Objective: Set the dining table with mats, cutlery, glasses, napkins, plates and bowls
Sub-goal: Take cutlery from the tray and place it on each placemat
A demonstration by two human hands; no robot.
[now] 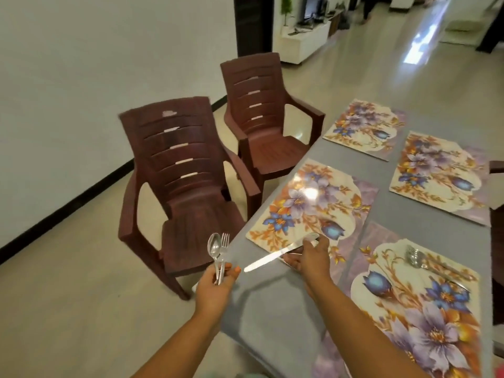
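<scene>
it looks like cutlery time. the right hand (311, 259) holds a knife (275, 256) over the near mat (308, 208). the left hand (215, 285) grips a spoon (214, 246) and fork (224, 245). next, lay the knife flat by the mat.

Left hand (216, 279) grips spoon (214, 248), fork (224, 248); right hand (311, 257) grips knife (275, 256).
</scene>
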